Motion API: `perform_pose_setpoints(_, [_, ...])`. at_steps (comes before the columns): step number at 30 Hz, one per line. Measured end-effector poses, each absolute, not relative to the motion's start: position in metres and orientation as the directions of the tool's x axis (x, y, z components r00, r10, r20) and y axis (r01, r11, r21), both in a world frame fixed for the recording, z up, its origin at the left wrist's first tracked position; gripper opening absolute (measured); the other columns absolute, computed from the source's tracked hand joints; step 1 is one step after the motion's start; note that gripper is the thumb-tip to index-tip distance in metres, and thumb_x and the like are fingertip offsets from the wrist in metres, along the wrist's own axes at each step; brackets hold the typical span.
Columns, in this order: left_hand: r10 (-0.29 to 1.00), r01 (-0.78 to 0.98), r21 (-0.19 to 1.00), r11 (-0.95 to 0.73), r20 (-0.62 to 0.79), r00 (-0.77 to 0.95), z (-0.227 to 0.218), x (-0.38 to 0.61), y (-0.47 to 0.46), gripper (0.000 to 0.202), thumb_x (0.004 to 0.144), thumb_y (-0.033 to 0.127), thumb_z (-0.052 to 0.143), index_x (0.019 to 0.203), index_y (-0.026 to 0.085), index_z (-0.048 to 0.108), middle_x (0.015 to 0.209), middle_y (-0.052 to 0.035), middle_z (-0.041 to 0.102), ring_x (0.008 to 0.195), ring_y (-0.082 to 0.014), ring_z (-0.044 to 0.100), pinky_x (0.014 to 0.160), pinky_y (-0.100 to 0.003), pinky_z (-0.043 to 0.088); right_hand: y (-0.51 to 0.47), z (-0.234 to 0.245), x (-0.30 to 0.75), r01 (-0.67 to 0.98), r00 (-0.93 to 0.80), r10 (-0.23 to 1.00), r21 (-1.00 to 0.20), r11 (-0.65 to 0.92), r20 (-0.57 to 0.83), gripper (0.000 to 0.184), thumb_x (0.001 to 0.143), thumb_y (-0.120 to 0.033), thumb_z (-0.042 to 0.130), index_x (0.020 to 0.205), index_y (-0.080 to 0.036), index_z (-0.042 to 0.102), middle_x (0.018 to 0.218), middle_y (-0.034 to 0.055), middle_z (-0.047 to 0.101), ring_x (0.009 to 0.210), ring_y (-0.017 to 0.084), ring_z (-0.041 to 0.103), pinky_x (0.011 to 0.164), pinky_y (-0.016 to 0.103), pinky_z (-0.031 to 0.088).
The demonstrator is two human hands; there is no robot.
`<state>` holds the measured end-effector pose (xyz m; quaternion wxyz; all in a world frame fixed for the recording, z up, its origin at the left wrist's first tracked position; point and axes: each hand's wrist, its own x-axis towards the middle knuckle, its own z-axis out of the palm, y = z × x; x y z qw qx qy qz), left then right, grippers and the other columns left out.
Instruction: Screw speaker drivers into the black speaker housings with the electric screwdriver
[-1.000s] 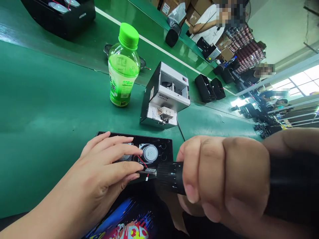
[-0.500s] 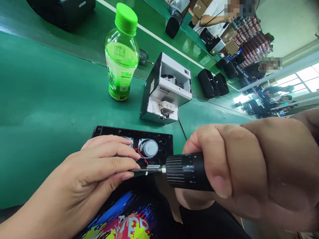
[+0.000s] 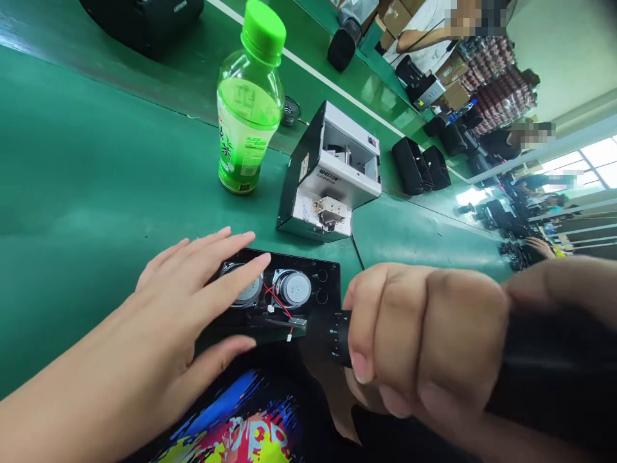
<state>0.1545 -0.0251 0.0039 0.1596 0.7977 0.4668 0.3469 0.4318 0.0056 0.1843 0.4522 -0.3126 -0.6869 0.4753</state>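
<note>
My right hand is wrapped around an electric screwdriver with a numbered black collar, its bit pointing left over a black panel. Fingers spread, my left hand holds nothing and hovers by the panel's left part, partly covering it. Two round speaker drivers sit in the panel: one driver in plain sight, the other driver partly behind my left fingers. Red wires run between them and end in small white plugs. The bit's tip is blurred.
Behind the panel stands a grey and black machine with a cord. A green-capped drink bottle is to its left. A loose speaker driver and black speaker housings lie farther back. A person is across the green table.
My left fingers have opened and drawn back from the screwdriver bit. The right hand with the screwdriver has shifted slightly left. The view has tilted a little.
</note>
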Motion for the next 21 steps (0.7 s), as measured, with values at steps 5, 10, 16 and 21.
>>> perform_pose_setpoints(5, [0.867, 0.650, 0.579, -0.492, 0.395, 0.305, -0.008, 0.150, -0.007, 0.039, 0.123, 0.047, 0.068, 0.155, 0.040, 0.088, 0.193, -0.0056, 0.071, 0.184, -0.0457, 0.062, 0.153, -0.072, 0.051, 0.004, 0.160, 0.443, 0.001, -0.446, 0.846, -0.945, 0.328, 0.294, 0.025, 0.103, -0.055, 0.106, 0.109, -0.044, 0.084, 0.075, -0.0039, 0.074, 0.060, 0.026, 0.077, 0.074, 0.051, 0.077])
perform_pose_setpoints(10, [0.865, 0.691, 0.529, -0.493, 0.385, 0.322, -0.010, 0.157, -0.001, 0.039, 0.124, 0.049, 0.063, 0.149, 0.035, 0.090, 0.191, -0.0102, 0.072, 0.183, -0.0478, 0.062, 0.142, -0.076, 0.059, 0.006, 0.141, 0.447, -0.023, -0.460, 0.837, -0.946, 0.323, 0.297, 0.027, 0.136, -0.041, 0.064, 0.128, -0.041, 0.089, 0.078, -0.0026, 0.080, 0.067, 0.025, 0.084, 0.077, 0.048, 0.080])
perform_pose_setpoints(16, [0.888, 0.689, 0.567, -0.453, 0.354, 0.293, -0.006, 0.160, 0.001, 0.038, 0.122, 0.045, 0.064, 0.145, 0.037, 0.093, 0.189, -0.0060, 0.074, 0.182, -0.0445, 0.063, 0.146, -0.074, 0.057, 0.004, 0.127, 0.438, -0.007, -0.379, 0.882, -0.954, 0.300, 0.280, 0.040, 0.136, -0.048, 0.055, 0.131, -0.046, 0.094, 0.075, -0.0029, 0.077, 0.061, 0.022, 0.077, 0.071, 0.043, 0.079])
perform_pose_setpoints(21, [0.896, 0.697, 0.566, -0.440, 0.322, 0.305, 0.000, 0.161, 0.000, 0.042, 0.125, 0.047, 0.059, 0.144, 0.034, 0.094, 0.188, -0.0097, 0.075, 0.183, -0.0457, 0.061, 0.144, -0.075, 0.057, 0.005, 0.115, 0.435, -0.002, -0.369, 0.877, -0.944, 0.331, 0.308, 0.038, 0.137, -0.040, 0.054, 0.139, -0.048, 0.091, 0.076, -0.0047, 0.073, 0.064, 0.019, 0.077, 0.074, 0.038, 0.079])
